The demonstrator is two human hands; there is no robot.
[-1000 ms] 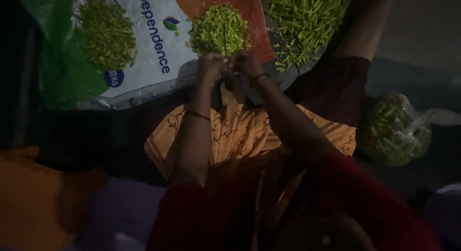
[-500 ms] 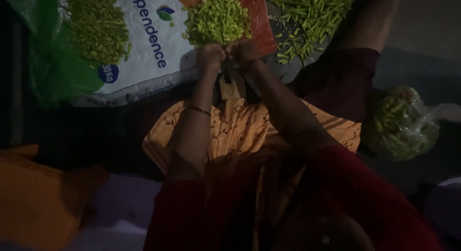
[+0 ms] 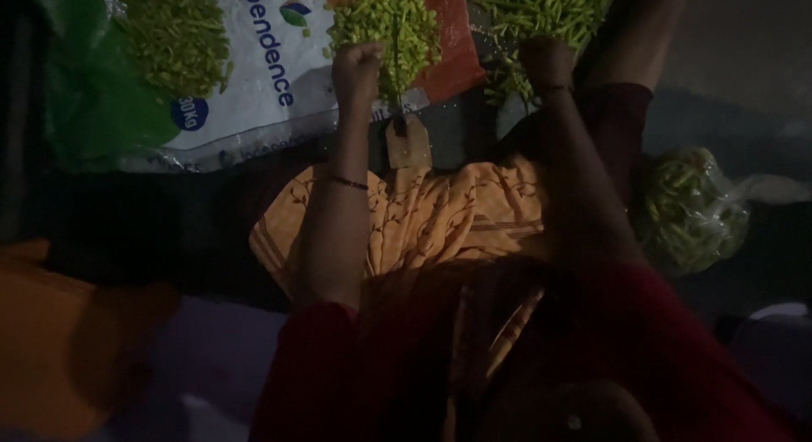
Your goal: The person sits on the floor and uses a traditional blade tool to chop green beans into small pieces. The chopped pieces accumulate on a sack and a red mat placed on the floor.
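My left hand (image 3: 356, 68) is curled into a fist beside a heap of chopped green pieces (image 3: 378, 23) on an orange part of a sack. Just right of it a thin upright blade (image 3: 396, 60) rises from a small wooden base (image 3: 408, 142). My right hand (image 3: 546, 63) is stretched out to a pile of long whole green beans (image 3: 541, 9) at the top right. Its fingers curl down into the pile, and the dim light hides whether they grip any. Both wrists wear thin bangles.
A white printed sack (image 3: 262, 87) lies spread on the floor with a second heap of chopped greens (image 3: 173, 32) on its green part. A clear plastic bag of beans (image 3: 689, 209) sits at the right. My orange patterned cloth (image 3: 423, 214) covers my lap.
My hands were together at the blade. Now they are apart: the right hand has moved right to the whole beans, the left hand sits by the chopped heap.
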